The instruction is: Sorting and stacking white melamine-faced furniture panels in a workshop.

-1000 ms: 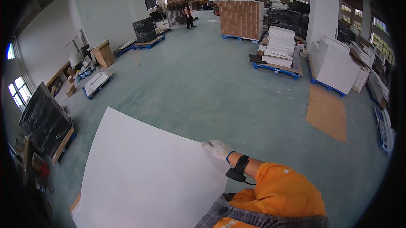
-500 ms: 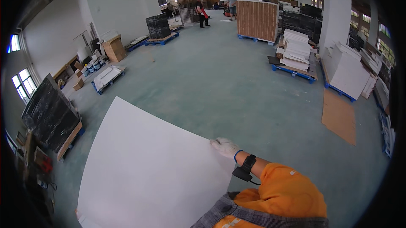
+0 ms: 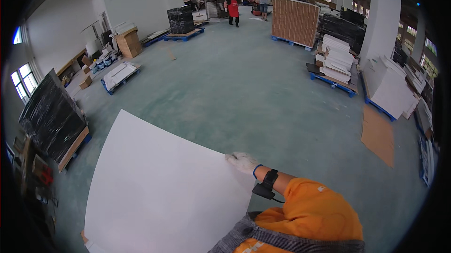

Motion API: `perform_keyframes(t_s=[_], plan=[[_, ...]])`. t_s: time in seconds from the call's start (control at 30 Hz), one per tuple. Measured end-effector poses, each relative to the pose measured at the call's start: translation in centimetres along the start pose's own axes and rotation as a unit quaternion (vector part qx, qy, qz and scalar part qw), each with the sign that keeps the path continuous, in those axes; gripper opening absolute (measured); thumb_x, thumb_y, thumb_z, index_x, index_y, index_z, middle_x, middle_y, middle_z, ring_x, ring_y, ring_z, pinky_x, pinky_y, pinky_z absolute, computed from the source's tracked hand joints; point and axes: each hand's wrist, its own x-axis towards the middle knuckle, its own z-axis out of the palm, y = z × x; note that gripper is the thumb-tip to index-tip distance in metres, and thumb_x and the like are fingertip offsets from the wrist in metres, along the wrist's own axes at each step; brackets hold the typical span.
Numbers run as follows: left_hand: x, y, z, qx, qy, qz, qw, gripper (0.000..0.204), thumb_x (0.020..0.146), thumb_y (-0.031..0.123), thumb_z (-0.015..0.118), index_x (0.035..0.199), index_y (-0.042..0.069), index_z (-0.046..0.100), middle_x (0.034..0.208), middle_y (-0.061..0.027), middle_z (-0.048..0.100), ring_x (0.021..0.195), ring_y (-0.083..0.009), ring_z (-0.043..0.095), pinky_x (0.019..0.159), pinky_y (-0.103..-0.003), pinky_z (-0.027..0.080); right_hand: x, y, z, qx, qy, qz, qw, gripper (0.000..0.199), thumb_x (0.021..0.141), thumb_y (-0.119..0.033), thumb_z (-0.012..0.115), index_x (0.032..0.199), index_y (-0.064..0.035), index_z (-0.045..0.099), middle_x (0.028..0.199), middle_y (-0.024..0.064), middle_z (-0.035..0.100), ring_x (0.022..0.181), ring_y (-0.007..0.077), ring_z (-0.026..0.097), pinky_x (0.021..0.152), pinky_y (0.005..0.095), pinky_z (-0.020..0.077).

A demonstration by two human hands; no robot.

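Observation:
A large white flat panel fills the lower left and reaches down to the bottom edge. My right hand, in a pale work glove with a blue cuff, closes on the panel's right far corner, fingers pinched over its edge. A black strapped device with a cable sits on my right wrist, below an orange sleeve. My left hand cannot be made out. Only a small tan sliver and a whitish patch show at the panel's lower left edge, too little to name.
Black-wrapped stacks on pallets stand at left and far left. A low pallet of white boards lies ahead left. At right are a brown stack, white board piles and a flat cardboard sheet. Two people stand far ahead.
The view has turned slightly left, so the surroundings shift right. The panel and my right hand sit slightly further left in the picture, grip unchanged. A far person in a red apron now faces this way.

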Motion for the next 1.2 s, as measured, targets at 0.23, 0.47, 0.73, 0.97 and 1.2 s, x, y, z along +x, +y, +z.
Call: perform_keyframes(t_s=[0.23,0.47,0.73,0.97,1.2], plan=[[2.8,3.7,0.8,-0.041,0.075,-0.013,0.996,0.070,0.093,0.057,0.031,0.142,0.007,0.034,0.147,-0.0086,0.033,0.137,-0.0242,0.025,0.115,-0.037,0.012,9.5,-6.7,3.6,0.003,-0.030,-0.042,0.999,0.064,0.089,-0.059,0.034,0.105,-0.0035,0.061,0.105,0.0186,0.062,0.101,0.0340,0.057,0.085,0.0412,0.0438],[5.5,6.0,1.7,-0.014,0.116,0.030,0.993,0.073,0.092,0.060,0.031,0.143,0.008,0.031,0.149,-0.0074,0.029,0.138,-0.0233,0.022,0.115,-0.037,0.011,16.1,-12.2,6.9,-0.033,-0.092,-0.068,0.993,0.060,0.089,-0.057,0.037,0.106,-0.0045,0.061,0.105,0.0175,0.063,0.102,0.0333,0.057,0.087,0.0399,0.0427],[9.5,1.4,-4.8,0.172,0.149,0.247,0.942,0.078,0.090,0.063,0.032,0.145,0.008,0.026,0.151,-0.0060,0.024,0.140,-0.0223,0.018,0.115,-0.036,0.010,18.4,-14.8,9.3,-0.030,-0.108,-0.074,0.991,0.061,0.089,-0.057,0.037,0.108,-0.0047,0.061,0.108,0.0179,0.062,0.104,0.0337,0.057,0.088,0.0401,0.0435],[8.6,8.0,-1.6,-0.015,0.099,0.004,0.995,0.079,0.088,0.066,0.031,0.147,0.014,0.022,0.153,-0.0035,0.020,0.139,-0.0207,0.018,0.114,-0.035,0.012,17.0,-17.2,10.0,-0.014,-0.095,-0.076,0.992,0.058,0.089,-0.055,0.040,0.110,-0.0057,0.061,0.108,0.0173,0.063,0.103,0.0324,0.058,0.088,0.0379,0.0440],[9.7,9.8,-3.2,-0.075,0.114,-0.013,0.991,0.078,0.088,0.066,0.034,0.145,0.014,0.028,0.151,-0.0048,0.025,0.138,-0.0216,0.022,0.113,-0.036,0.015,16.2,-18.9,12.5,0.007,-0.092,-0.114,0.989,0.052,0.091,-0.051,0.039,0.116,-0.0095,0.059,0.116,0.0139,0.061,0.110,0.0310,0.055,0.093,0.0381,0.0421]])
